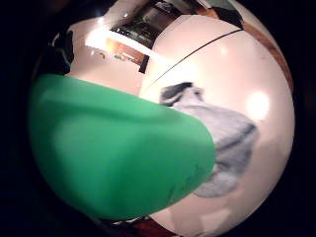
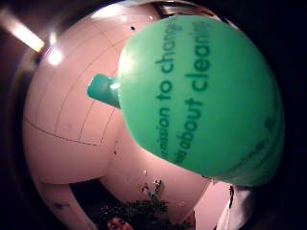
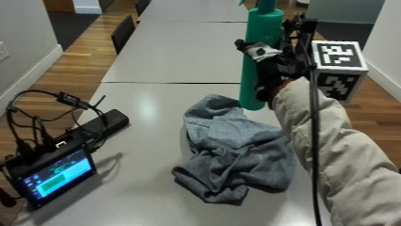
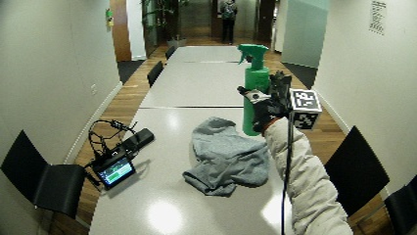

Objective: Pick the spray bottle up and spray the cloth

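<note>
My gloved right hand (image 3: pixel 276 75) (image 4: pixel 268 104) grips a green spray bottle (image 3: pixel 258 56) (image 4: pixel 254 93) around its body and holds it upright above the table, its nozzle pointing left in the wide outside view. The bottle (image 1: pixel 118 153) (image 2: pixel 201 96) fills much of both palm views; dark lettering shows on it in the thumb side view. A crumpled grey cloth (image 3: pixel 235 150) (image 4: pixel 228 154) (image 1: pixel 227 138) lies on the white table (image 3: pixel 138 179) just below and to the left of the bottle.
A small screen device (image 3: pixel 53 174) (image 4: pixel 116 171) with a black box and tangled cables sits at the table's left edge. More tables stretch away behind. Black chairs (image 4: pixel 45 186) stand on both sides.
</note>
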`<state>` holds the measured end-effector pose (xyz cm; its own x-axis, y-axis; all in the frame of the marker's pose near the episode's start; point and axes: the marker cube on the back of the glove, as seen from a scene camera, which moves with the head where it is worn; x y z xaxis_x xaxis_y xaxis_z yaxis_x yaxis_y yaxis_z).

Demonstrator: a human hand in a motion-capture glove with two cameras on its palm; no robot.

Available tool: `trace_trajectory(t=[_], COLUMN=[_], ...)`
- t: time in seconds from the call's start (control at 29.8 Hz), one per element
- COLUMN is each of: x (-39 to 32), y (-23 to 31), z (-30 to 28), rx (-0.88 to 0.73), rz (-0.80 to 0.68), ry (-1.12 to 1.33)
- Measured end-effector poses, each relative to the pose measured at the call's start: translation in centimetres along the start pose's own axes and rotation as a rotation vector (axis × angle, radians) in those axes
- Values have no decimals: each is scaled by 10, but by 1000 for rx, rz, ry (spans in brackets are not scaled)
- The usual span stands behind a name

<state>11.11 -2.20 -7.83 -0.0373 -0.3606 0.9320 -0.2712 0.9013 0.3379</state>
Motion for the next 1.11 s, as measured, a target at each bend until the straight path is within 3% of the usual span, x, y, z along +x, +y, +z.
trace_trajectory(t=[0.2,0.44,0.7,1.11], x=[43,102,118,103], y=[-14,-4,-11,2], z=[38,27,13,31], rx=[15,50,85,-186], rz=[96,179,187,259], ry=[-161,-86,-4,-136])
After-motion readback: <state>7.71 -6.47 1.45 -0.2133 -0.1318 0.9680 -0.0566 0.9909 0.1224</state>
